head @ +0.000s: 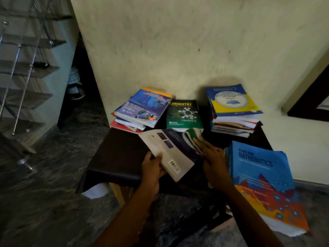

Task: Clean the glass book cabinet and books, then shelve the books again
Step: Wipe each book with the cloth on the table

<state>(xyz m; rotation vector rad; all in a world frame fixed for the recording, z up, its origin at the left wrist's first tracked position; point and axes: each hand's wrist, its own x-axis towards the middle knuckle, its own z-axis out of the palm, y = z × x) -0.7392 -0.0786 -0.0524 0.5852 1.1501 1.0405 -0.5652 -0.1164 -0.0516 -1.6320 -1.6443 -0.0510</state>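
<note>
My left hand [153, 168] grips the near edge of a white and dark blue book [170, 150], back cover up, over a low table. My right hand [213, 161] presses a green and white cloth [193, 137] onto that book's cover. Behind it lies a green Chemistry lab manual [184, 114]. Book piles stand at the back left [140, 109] and back right [231, 107]. A blue Mathematics book [261, 180] tops a pile at the near right. The glass cabinet [26, 68], with several bare shelves, is at the far left.
The table is draped in a dark cloth [114, 157] and stands against a pale yellow wall. Shoes [76, 86] sit in a dark gap beside the cabinet. A dark framed panel [313, 97] hangs at the right edge. Mottled stone floor lies to the left.
</note>
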